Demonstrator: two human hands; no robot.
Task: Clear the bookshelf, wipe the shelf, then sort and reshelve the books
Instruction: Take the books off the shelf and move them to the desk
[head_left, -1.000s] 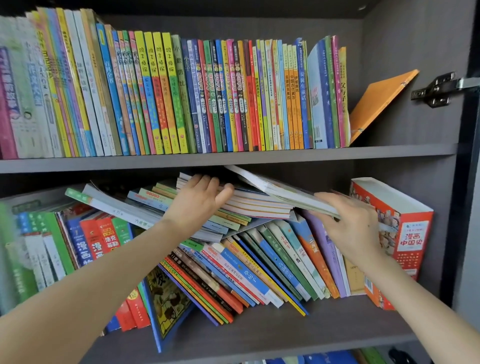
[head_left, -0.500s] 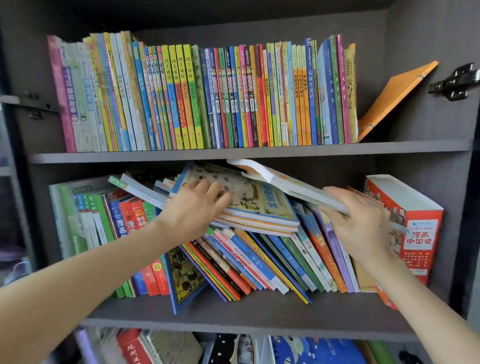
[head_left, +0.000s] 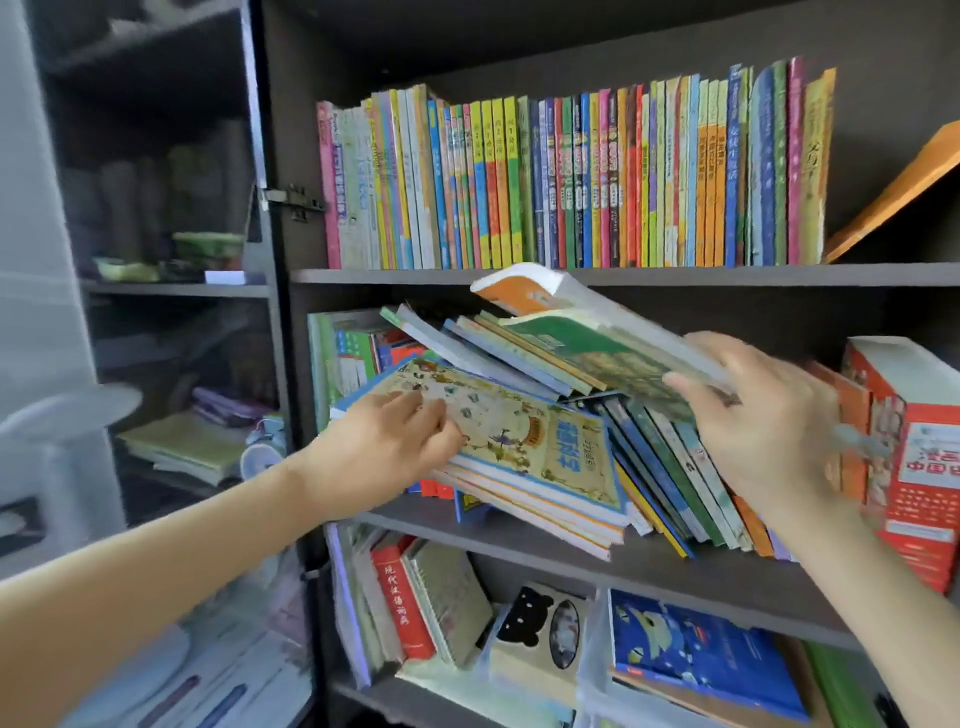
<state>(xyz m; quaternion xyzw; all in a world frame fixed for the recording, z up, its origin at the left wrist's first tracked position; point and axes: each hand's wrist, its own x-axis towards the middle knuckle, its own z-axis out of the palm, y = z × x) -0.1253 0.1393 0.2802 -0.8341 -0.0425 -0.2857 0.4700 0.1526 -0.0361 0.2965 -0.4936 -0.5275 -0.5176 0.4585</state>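
Cream, blue-edged picture book (head_left: 519, 431); green book (head_left: 613, 353); red-and-white boxed set (head_left: 924, 467); orange leaning book (head_left: 904, 187); dark grey shelf (head_left: 623, 275).

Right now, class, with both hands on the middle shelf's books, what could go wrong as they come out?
The map-cover stack gripped by the left hand tilts past the shelf edge; it may slide off.
The slanted books lean toward that stack and could topple once it goes.
The right hand holds the green-cover books by one end; they might slip.
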